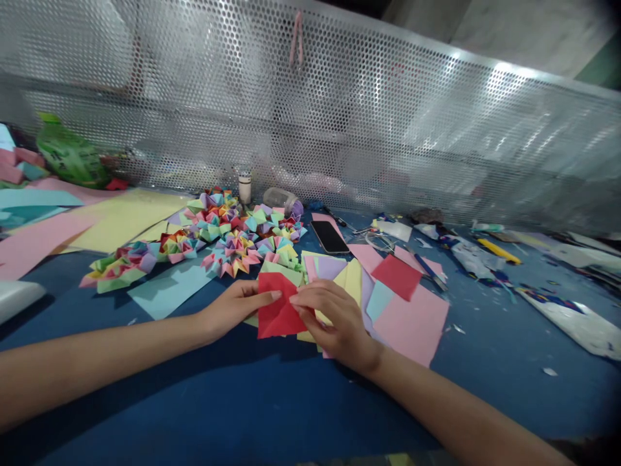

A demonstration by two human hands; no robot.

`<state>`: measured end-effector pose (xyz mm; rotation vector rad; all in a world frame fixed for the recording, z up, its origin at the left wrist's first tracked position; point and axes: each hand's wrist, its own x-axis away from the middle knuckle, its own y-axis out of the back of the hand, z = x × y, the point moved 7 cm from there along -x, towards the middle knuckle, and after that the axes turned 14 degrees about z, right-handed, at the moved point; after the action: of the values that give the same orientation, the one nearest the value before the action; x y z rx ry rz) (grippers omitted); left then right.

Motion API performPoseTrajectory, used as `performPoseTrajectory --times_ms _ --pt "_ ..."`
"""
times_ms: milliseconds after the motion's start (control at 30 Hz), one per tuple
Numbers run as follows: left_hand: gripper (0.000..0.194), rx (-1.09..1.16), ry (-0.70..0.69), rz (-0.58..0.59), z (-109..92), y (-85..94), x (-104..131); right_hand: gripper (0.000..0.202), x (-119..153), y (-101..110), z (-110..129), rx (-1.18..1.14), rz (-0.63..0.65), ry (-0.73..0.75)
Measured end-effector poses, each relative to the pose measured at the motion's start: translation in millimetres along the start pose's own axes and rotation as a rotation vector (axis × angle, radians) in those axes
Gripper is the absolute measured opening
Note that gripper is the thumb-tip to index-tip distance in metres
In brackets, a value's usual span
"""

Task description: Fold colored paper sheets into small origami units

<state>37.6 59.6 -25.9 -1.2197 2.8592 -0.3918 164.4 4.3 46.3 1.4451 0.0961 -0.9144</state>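
Between my two hands is a red sheet of paper [279, 317], roughly square with faint creases, held just above the table. My left hand [237, 307] pinches its left side, thumb on top and fingers behind. At its right edge my right hand [334, 320] is closed, fingertips and thumb together on the paper. Under and behind the hands lie loose paper sheets in yellow, purple and green, with a pink sheet [412, 323] and another red square [398, 277] to the right. Several folded multicoloured paper pieces [233, 252] are heaped just beyond my left hand.
A black phone [330, 237] lies behind the papers. A clear jar [284, 200] on its side and a small white bottle [245, 188] stand near the perforated metal panel [339, 129]. Large coloured sheets [116, 220] and a green bag [70, 155] are at left; a yellow pen-like item [499, 251] is at right.
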Motion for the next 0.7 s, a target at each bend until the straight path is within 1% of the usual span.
performPoseTrajectory --times_ms 133,333,433,533,600,700 --pt "0.019 0.026 0.003 0.010 0 -0.3 0 0.027 1 0 -4 0.025 -0.020 -0.006" --pt "0.016 0.039 -0.019 0.018 0 1.0 0 0.029 2 -3 -3 0.041 0.035 0.034" --pt "0.017 -0.008 -0.034 0.031 -2 0.6 -1 0.028 2 -3 -3 0.041 0.033 0.017" --pt "0.022 -0.084 -0.049 0.051 -4 -0.4 -1 0.029 2 -4 -1 0.023 0.030 0.007" --pt "0.023 -0.124 -0.047 0.061 -4 -1.1 -1 0.028 2 -4 -4 -0.032 0.014 -0.053" --pt "0.024 -0.181 -0.037 0.112 -3 -5.2 -1 0.028 5 -5 -17 -0.204 -0.038 -0.248"
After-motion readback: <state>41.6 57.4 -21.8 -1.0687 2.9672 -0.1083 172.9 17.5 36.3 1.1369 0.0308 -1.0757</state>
